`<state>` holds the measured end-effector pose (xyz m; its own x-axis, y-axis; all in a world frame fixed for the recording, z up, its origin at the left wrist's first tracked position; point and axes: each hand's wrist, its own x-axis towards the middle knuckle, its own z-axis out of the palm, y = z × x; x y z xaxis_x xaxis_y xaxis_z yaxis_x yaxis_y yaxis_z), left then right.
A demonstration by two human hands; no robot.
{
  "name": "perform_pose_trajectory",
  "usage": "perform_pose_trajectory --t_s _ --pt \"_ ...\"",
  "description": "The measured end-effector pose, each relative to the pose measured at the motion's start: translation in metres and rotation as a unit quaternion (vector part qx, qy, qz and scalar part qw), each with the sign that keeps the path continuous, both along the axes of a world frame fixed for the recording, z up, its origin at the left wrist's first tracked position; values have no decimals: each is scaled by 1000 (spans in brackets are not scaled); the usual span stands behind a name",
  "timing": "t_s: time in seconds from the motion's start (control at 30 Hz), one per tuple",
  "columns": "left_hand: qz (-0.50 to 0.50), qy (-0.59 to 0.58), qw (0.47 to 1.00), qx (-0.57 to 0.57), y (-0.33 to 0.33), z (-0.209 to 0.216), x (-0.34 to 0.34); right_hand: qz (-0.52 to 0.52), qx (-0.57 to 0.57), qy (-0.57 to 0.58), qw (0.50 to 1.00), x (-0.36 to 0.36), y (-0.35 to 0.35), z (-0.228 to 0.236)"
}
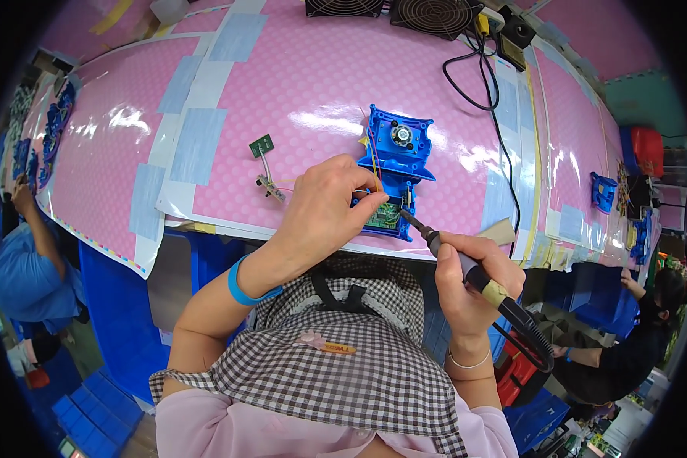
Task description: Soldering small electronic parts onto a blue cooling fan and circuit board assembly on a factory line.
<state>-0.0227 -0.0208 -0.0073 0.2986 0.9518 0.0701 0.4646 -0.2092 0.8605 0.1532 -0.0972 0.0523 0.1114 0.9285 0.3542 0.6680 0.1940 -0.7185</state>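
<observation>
A blue plastic housing [412, 164] lies opened on the table in front of me, with a round speaker [401, 136] in its far half. In the near half sits a green circuit board [388, 217]. My left hand [328, 202] is closed in a pinch above this board, on a thin wire [378, 164]. My right hand [473, 281] grips a soldering iron [431, 238], its tip at the board's right edge; whether it touches cannot be told. Left of the housing lie a small green board [261, 146] and another small board [269, 188], joined by a pale cable.
Two black fans [435, 15] stand at the far edge. A black cord [501, 137] runs down the right side near a soldering stand [511, 52]. Other people work at left [30, 263] and right [618, 347]. A blue bin [114, 305] stands below the table's left part.
</observation>
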Motion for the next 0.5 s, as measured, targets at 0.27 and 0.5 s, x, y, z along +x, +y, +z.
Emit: perform_pose_trajectory --t_s 0.27,0.5 --pt "-5 -17 1000 -2 2 -1 0 -2 11 -2 1000 4 -2 0" --pt "55 -44 997 22 0 11 -12 -14 36 16 999 11 -5 6"
